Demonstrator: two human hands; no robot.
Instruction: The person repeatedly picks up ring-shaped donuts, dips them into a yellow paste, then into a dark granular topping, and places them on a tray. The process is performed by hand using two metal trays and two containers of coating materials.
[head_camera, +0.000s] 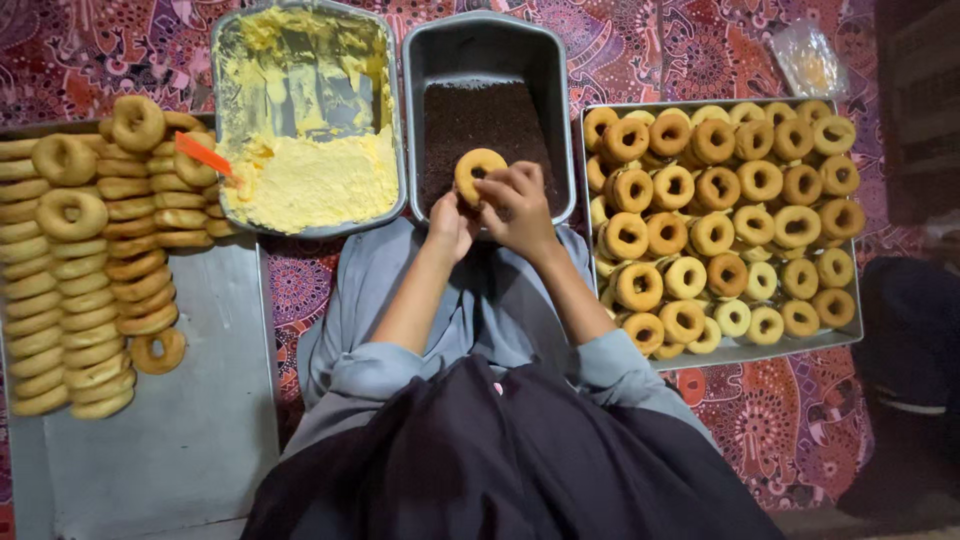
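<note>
Dark cloth (500, 460) over the person's lap fills the near view, with grey sleeves (400, 370) reaching forward. Both hands meet over the middle pan (560, 110), which holds a bed of dark sprinkles (470, 120). The left hand (450, 222) and right hand (515, 200) pinch a single donut (478, 172) by its near rim, fingers closed on it from either side. It sits just above the sprinkles at the pan's near end, tilted so its face and hole point up toward the camera; being a ring, it has no real long axis, only a flat plane that leans back away from the person.

By my reading, the coating step is in hand: the donut is at the sprinkles, being pressed or lifted. A next move would call for a light grip on the rim so the coating is not smeared.

Left of it a pan of yellow cream (310, 180) holds an orange spatula (203, 153). Plain donuts (90, 260) are stacked on the left tray (180, 440); the right tray (850, 335) carries filled donuts (720, 220) in rows.
</note>
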